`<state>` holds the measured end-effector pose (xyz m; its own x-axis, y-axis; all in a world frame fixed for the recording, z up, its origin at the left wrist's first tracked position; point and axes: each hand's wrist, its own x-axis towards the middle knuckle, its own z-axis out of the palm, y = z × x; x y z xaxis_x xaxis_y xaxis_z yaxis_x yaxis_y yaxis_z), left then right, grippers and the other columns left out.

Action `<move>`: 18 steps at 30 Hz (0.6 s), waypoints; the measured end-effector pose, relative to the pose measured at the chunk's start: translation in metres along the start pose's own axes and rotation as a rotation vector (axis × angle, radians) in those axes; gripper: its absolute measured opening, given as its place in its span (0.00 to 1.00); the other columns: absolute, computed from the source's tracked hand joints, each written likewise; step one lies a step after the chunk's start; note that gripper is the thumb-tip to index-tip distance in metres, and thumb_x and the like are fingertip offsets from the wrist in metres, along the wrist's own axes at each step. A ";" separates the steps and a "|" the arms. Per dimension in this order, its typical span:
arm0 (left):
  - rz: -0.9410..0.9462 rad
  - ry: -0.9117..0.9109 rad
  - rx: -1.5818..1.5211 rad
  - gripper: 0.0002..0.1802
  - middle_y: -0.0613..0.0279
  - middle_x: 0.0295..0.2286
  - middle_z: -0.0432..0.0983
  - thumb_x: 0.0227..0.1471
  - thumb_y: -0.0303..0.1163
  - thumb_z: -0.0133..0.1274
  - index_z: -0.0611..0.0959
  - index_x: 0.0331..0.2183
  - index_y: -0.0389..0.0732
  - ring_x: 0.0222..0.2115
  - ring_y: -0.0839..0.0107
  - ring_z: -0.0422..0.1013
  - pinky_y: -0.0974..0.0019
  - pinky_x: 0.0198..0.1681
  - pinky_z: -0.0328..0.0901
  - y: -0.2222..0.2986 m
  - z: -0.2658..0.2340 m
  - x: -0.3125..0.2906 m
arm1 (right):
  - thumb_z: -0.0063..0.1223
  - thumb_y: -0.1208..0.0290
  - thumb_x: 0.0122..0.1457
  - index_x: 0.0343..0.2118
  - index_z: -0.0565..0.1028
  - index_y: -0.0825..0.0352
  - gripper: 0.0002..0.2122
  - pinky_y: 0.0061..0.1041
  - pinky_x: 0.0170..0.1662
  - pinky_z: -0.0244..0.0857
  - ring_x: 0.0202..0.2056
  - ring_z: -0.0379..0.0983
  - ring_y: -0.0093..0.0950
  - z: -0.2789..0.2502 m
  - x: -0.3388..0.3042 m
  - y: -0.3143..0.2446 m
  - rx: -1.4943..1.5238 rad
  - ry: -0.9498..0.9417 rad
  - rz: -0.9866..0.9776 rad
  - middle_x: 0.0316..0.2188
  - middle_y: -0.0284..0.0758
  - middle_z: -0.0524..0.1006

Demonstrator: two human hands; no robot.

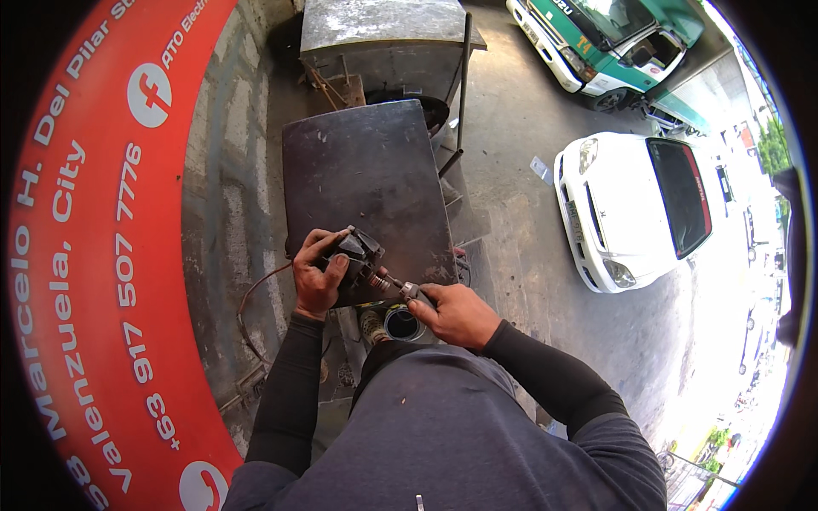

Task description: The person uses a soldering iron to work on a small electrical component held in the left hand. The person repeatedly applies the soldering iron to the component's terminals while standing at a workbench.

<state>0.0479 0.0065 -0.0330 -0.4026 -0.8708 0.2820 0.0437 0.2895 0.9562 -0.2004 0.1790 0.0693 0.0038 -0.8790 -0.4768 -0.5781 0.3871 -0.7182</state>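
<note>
My left hand (317, 277) is closed around a black, boxy, motor-like part (361, 245) above the near edge of a dark bench top (366, 162). A copper-coloured ribbed piece (380, 278) juts from that part toward the right. My right hand (456, 313) pinches a grey cylindrical piece (412, 291), whose narrow tip meets the ribbed end; whether the two are joined I cannot tell. Beside my left wrist a thin brown cord (245, 305) curves down; where its upper end leads is hidden behind the hand.
A round container (403, 324) with dark contents stands below the bench edge. Behind the bench is a grey metal cabinet (383, 64) with an upright pipe (464, 85). A red sign (94, 255) lines the left; a white car (630, 209) and a green-white truck (609, 47) stand right.
</note>
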 end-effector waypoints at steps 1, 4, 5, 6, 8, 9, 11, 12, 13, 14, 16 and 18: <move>0.002 0.000 -0.005 0.31 0.58 0.44 0.83 0.64 0.48 0.72 0.93 0.57 0.31 0.47 0.66 0.80 0.62 0.56 0.73 0.002 0.001 0.000 | 0.58 0.51 0.79 0.51 0.85 0.73 0.23 0.49 0.44 0.77 0.37 0.85 0.57 0.001 0.000 0.000 0.004 0.019 -0.022 0.31 0.55 0.85; -0.016 0.011 -0.007 0.31 0.58 0.44 0.83 0.64 0.48 0.72 0.93 0.56 0.31 0.47 0.66 0.80 0.62 0.56 0.73 0.004 0.002 0.001 | 0.58 0.51 0.79 0.48 0.85 0.74 0.24 0.51 0.43 0.77 0.37 0.85 0.58 0.003 -0.003 0.000 0.019 0.051 -0.056 0.30 0.55 0.85; -0.013 0.006 -0.008 0.31 0.58 0.44 0.83 0.64 0.48 0.72 0.93 0.56 0.31 0.47 0.66 0.80 0.62 0.55 0.73 0.003 0.002 0.000 | 0.58 0.51 0.79 0.48 0.85 0.74 0.24 0.51 0.44 0.77 0.37 0.85 0.58 0.003 -0.003 -0.002 0.029 0.047 -0.047 0.30 0.55 0.85; -0.007 0.000 -0.006 0.31 0.59 0.44 0.83 0.64 0.48 0.72 0.93 0.56 0.31 0.47 0.66 0.80 0.62 0.55 0.73 0.003 0.001 0.000 | 0.58 0.51 0.79 0.48 0.85 0.74 0.23 0.52 0.44 0.77 0.37 0.85 0.58 0.003 -0.003 -0.003 0.039 0.044 -0.042 0.30 0.55 0.85; 0.000 -0.006 0.005 0.31 0.59 0.44 0.83 0.64 0.47 0.72 0.93 0.56 0.31 0.46 0.66 0.80 0.62 0.55 0.74 0.002 0.000 0.001 | 0.57 0.51 0.79 0.48 0.85 0.73 0.23 0.52 0.44 0.77 0.37 0.85 0.58 0.002 -0.002 -0.004 0.021 0.048 -0.049 0.30 0.55 0.85; -0.001 -0.008 0.012 0.31 0.59 0.44 0.83 0.64 0.47 0.73 0.93 0.56 0.31 0.46 0.66 0.80 0.62 0.55 0.74 0.003 0.001 0.002 | 0.57 0.51 0.79 0.48 0.85 0.73 0.23 0.52 0.44 0.77 0.37 0.85 0.58 0.002 -0.003 -0.004 0.012 0.050 -0.049 0.30 0.55 0.85; -0.003 -0.003 0.018 0.30 0.59 0.44 0.83 0.64 0.47 0.73 0.93 0.56 0.31 0.46 0.66 0.80 0.62 0.55 0.74 0.004 0.002 0.002 | 0.58 0.51 0.79 0.48 0.85 0.73 0.23 0.51 0.44 0.77 0.38 0.85 0.58 0.003 -0.003 -0.005 0.037 0.044 -0.044 0.30 0.55 0.85; -0.002 0.006 0.017 0.30 0.59 0.44 0.83 0.64 0.47 0.73 0.93 0.56 0.31 0.46 0.67 0.80 0.62 0.55 0.74 0.004 0.001 0.002 | 0.58 0.50 0.79 0.48 0.85 0.72 0.23 0.51 0.44 0.77 0.38 0.86 0.58 0.003 -0.004 -0.006 0.048 0.042 -0.044 0.31 0.55 0.85; -0.001 0.014 0.016 0.30 0.59 0.44 0.83 0.64 0.47 0.73 0.93 0.56 0.31 0.46 0.67 0.80 0.62 0.55 0.74 0.005 0.001 0.002 | 0.58 0.50 0.79 0.48 0.85 0.72 0.23 0.51 0.44 0.77 0.38 0.85 0.58 0.003 -0.004 -0.005 0.029 0.049 -0.043 0.31 0.55 0.85; -0.003 0.009 0.011 0.30 0.59 0.44 0.83 0.64 0.47 0.72 0.93 0.56 0.31 0.46 0.67 0.80 0.63 0.55 0.74 0.005 0.002 0.003 | 0.58 0.50 0.79 0.48 0.85 0.72 0.23 0.51 0.44 0.77 0.38 0.85 0.58 0.003 -0.004 -0.002 0.009 0.056 -0.042 0.31 0.54 0.85; -0.014 -0.003 0.006 0.30 0.59 0.44 0.83 0.64 0.47 0.72 0.93 0.56 0.31 0.46 0.67 0.80 0.63 0.55 0.74 0.006 0.004 0.002 | 0.58 0.49 0.79 0.48 0.85 0.72 0.24 0.51 0.44 0.77 0.38 0.85 0.58 0.004 -0.003 -0.003 -0.005 0.044 -0.044 0.31 0.54 0.85; -0.010 0.006 0.027 0.30 0.59 0.43 0.83 0.64 0.46 0.72 0.93 0.56 0.31 0.45 0.67 0.80 0.63 0.54 0.74 0.004 0.002 0.003 | 0.59 0.49 0.79 0.48 0.85 0.72 0.24 0.51 0.44 0.77 0.37 0.85 0.58 0.002 -0.004 -0.008 -0.005 0.013 -0.048 0.31 0.54 0.85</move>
<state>0.0449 0.0058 -0.0284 -0.3975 -0.8760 0.2731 0.0146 0.2916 0.9564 -0.1935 0.1799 0.0760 0.0210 -0.9003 -0.4347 -0.5818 0.3426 -0.7376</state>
